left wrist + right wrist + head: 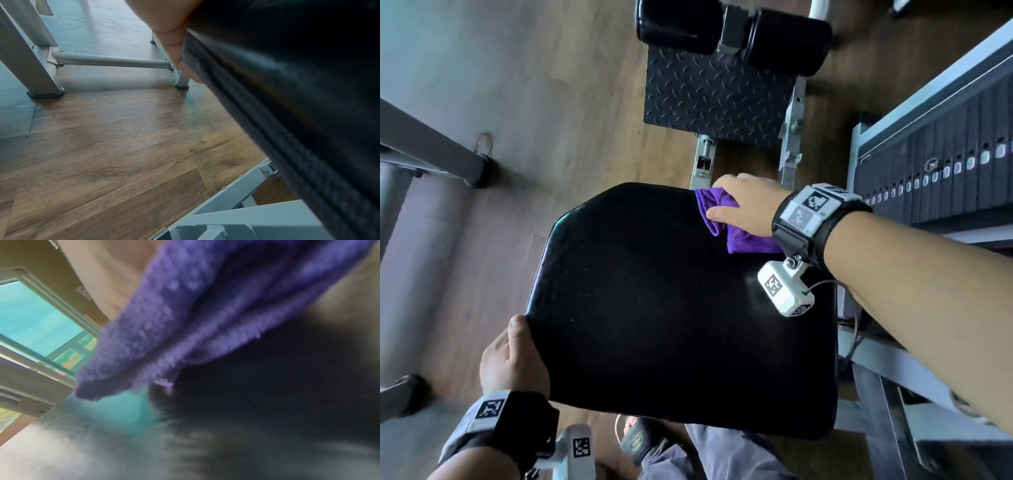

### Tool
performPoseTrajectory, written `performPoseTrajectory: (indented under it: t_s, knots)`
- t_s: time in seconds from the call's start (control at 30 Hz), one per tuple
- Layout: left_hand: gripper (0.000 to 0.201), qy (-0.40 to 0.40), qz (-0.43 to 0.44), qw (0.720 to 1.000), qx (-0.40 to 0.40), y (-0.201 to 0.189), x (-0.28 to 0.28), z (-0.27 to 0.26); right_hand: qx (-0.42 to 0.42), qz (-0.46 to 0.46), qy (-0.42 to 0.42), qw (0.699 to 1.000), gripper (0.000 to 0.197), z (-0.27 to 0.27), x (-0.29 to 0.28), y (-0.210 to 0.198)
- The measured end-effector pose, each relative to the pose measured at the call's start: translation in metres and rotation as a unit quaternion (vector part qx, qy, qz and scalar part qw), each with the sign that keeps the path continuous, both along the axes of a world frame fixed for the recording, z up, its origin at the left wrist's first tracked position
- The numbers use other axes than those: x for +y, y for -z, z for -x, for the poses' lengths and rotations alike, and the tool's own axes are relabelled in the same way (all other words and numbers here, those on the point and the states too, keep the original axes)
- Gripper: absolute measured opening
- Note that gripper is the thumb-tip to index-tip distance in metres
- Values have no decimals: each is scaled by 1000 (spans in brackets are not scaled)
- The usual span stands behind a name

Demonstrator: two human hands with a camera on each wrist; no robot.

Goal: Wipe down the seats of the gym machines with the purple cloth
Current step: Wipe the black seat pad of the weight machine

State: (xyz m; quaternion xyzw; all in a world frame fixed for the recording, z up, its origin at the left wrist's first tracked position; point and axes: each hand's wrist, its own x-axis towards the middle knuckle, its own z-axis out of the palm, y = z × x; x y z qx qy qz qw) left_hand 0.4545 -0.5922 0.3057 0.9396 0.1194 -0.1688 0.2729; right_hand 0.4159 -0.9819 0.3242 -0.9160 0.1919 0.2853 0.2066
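Observation:
A black padded seat [671,308] fills the middle of the head view. My right hand [743,202] grips the bunched purple cloth [743,240] and presses it onto the seat's far right corner. In the right wrist view the purple cloth [205,313] hangs in folds just above the dark seat [267,394]. My left hand [513,356] holds the seat's near left edge, thumb on top and fingers curled under it. The left wrist view shows a finger [174,40] against the seat's underside [287,113].
A black diamond-plate footrest [715,92] and two black roller pads [732,31] lie beyond the seat. A weight stack [945,164] stands to the right. Grey machine frame legs [431,150] cross the wooden floor [551,102] on the left. My leg [722,459] is below the seat.

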Motion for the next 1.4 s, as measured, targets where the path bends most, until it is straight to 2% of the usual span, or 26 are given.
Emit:
performPoseTrajectory:
  t_s: [0.13,0.27,0.37,0.5,0.6,0.67,0.73,0.8,0.87,1.0,1.13,1.2,1.3,1.4]
  knots:
    - [60,-5,-3,1000,1,-4,-3,-1,10,11,48,999,55,40,-24,-1]
    - [62,2,8,1000,-1,-4,-3,-1,13,34,35,999,49,20,-11,1]
    - [62,-9,12,1000,3,-3,-3,1,-17,12,41,999,47,10,-4,1]
    - [63,-6,14,1000,3,-5,-4,1,-36,4,112,993,56,37,-9,1]
    - [62,-11,13,1000,5,-4,-3,1,-43,10,209,977,61,74,-7,-2]
    - [54,-6,13,1000,19,-3,-2,0,-46,19,257,965,62,103,-3,-6]
    - [40,31,1,999,32,-5,-2,-1,-40,23,282,958,62,125,3,-9]
    - [37,44,-10,999,26,-6,-2,-3,-26,28,283,958,53,128,3,-11]
    - [48,20,2,999,27,-11,-5,-2,-10,32,275,961,39,115,-3,-10]
    - [55,4,16,999,33,-12,-5,2,-18,31,261,965,46,94,-13,-6]
    - [50,0,17,1000,24,-14,-8,4,-36,32,281,959,38,113,-2,-15]
    - [45,11,21,999,23,-15,-7,6,-47,33,327,943,41,142,12,-18]
    - [44,14,29,999,32,-13,-5,8,-77,17,444,893,41,199,44,-11]
    - [36,28,18,999,36,-18,-7,13,-67,-3,495,866,40,226,72,-6]
